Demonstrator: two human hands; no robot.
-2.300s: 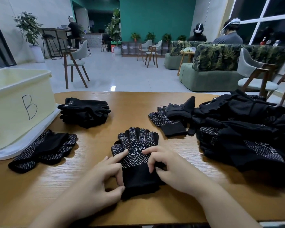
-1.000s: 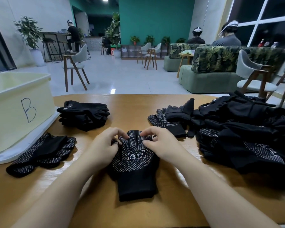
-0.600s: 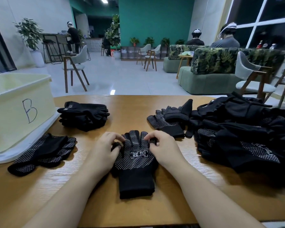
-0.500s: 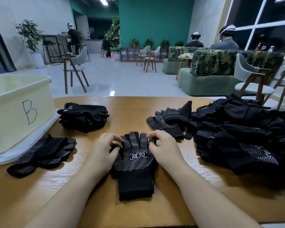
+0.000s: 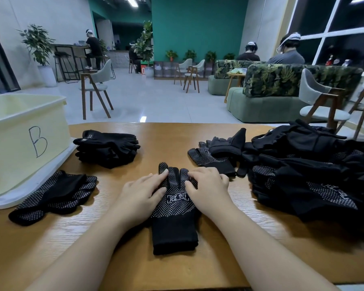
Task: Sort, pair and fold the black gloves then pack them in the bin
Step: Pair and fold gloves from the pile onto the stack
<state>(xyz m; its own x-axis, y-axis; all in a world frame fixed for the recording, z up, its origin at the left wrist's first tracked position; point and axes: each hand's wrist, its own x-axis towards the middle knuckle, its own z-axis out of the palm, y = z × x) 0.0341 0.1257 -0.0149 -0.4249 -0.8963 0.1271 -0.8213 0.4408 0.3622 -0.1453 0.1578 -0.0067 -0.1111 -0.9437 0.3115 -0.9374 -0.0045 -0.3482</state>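
Note:
A stacked pair of black dotted gloves (image 5: 176,215) lies flat on the wooden table (image 5: 156,139) right in front of me, cuffs toward me. My left hand (image 5: 142,195) lies on the left side of the glove fingers with straight fingers pressing them. My right hand (image 5: 208,185) rests on the right side, fingertips bent onto the glove fingers. A pale yellow bin (image 5: 23,139) marked "B" stands at the far left. A folded dotted pair (image 5: 55,194) lies beside the bin, and a stack of plain black gloves (image 5: 107,148) sits behind it.
A large heap of unsorted black gloves (image 5: 311,173) covers the right side of the table, with a loose dotted glove (image 5: 210,160) at its left edge. Chairs, sofas and seated people fill the room beyond the table's far edge.
Both hands moved from the cuff up to the glove fingers, then flattened down over them, squeezing the fingers together. The gloves stayed in place.

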